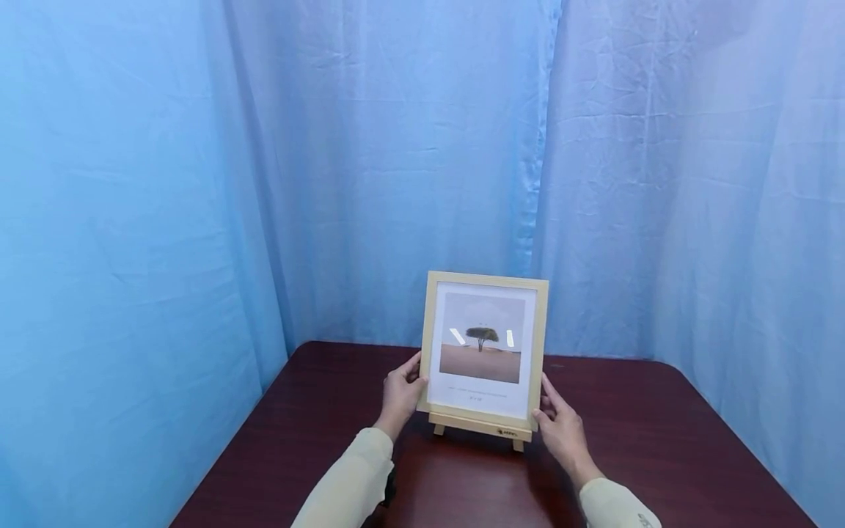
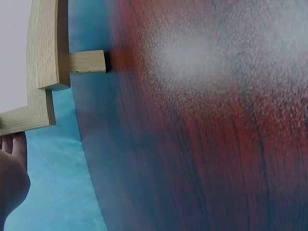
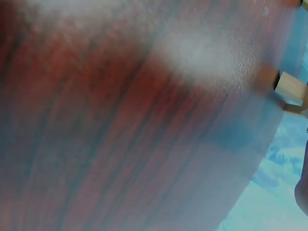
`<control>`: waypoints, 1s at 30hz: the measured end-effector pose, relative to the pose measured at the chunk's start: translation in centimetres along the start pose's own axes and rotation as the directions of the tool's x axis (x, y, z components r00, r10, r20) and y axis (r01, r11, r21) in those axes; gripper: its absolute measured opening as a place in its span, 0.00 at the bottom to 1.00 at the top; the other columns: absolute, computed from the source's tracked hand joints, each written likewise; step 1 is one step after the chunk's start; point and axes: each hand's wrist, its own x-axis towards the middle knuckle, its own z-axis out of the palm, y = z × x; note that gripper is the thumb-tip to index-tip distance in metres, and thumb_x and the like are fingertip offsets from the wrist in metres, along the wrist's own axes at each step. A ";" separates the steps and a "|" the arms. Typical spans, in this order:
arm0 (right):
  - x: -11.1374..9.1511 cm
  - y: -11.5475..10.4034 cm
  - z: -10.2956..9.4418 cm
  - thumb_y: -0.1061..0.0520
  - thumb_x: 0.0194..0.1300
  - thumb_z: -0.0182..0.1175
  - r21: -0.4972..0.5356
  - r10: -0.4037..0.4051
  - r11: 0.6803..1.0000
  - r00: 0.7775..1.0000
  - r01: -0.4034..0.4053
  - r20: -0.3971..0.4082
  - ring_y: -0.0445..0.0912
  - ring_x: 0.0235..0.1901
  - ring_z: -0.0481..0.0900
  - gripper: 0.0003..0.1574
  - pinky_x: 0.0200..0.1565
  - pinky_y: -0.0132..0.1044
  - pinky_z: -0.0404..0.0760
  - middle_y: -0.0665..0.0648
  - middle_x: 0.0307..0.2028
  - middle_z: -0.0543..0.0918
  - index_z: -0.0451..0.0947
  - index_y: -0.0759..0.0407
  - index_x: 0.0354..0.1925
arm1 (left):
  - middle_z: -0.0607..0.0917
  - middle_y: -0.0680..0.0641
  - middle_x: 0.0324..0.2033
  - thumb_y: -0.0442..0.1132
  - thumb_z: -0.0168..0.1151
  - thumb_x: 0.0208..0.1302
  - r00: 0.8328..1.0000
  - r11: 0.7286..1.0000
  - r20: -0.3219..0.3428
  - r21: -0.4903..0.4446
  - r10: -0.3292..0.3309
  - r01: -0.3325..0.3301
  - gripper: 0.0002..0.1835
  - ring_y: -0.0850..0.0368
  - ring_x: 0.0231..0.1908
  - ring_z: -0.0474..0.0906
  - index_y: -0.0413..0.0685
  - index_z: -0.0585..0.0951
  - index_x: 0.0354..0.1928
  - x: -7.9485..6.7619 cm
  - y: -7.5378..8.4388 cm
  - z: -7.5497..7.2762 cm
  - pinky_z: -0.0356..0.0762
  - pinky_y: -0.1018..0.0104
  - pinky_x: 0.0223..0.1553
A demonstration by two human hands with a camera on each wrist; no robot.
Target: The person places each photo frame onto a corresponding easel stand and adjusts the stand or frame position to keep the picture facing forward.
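Note:
A pale wooden picture frame [image 1: 483, 352] stands on a small wooden easel [image 1: 480, 425], leaning back slightly. Behind its glazing is a print of a lone tree with a white border. My left hand [image 1: 400, 391] holds the left edge low down, thumb at the front and fingers reaching behind. On the opposite edge, near the lower corner, my right hand [image 1: 562, 431] grips in the same manner. The left wrist view shows the frame's corner [image 2: 29, 118] beside the easel's ledge [image 2: 53, 43]. In the right wrist view, an easel foot [image 3: 290, 87] touches the table.
The dark red-brown table [image 1: 297, 455] has a glossy, wood-grained top with rounded far corners. Light blue curtains [image 1: 396, 169] hang behind it and along both sides. Two bright reflections show on the glazing.

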 end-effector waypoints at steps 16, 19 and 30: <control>1.3 0.1 0.0 0.72 0.66 0.57 0.031 0.003 1.000 0.999 -0.005 0.041 0.56 0.46 0.82 0.45 0.37 0.32 0.81 0.70 0.51 0.81 0.56 0.54 0.77 | 0.85 0.41 0.50 0.23 0.63 0.62 0.999 1.000 -0.050 -0.010 0.014 -0.015 0.29 0.49 0.49 0.82 0.47 0.77 0.66 -0.8 0.1 0.0 0.83 0.59 0.45; 1.5 0.2 0.0 0.72 0.66 0.57 0.039 -0.002 0.999 0.999 0.001 0.043 0.55 0.45 0.82 0.45 0.37 0.32 0.80 0.70 0.50 0.81 0.57 0.55 0.76 | 0.85 0.41 0.50 0.24 0.63 0.62 0.999 1.000 -0.055 -0.016 0.004 -0.005 0.29 0.49 0.49 0.82 0.47 0.77 0.66 -0.9 0.2 -0.1 0.83 0.60 0.44; 1.9 0.5 -0.2 0.71 0.69 0.55 0.044 0.042 0.998 0.996 -0.046 0.080 0.58 0.50 0.80 0.45 0.40 0.35 0.82 0.71 0.55 0.78 0.53 0.49 0.78 | 0.86 0.42 0.47 0.25 0.65 0.61 0.997 1.000 -0.068 0.003 0.029 -0.029 0.29 0.50 0.47 0.83 0.47 0.78 0.65 -1.2 0.1 0.1 0.83 0.62 0.42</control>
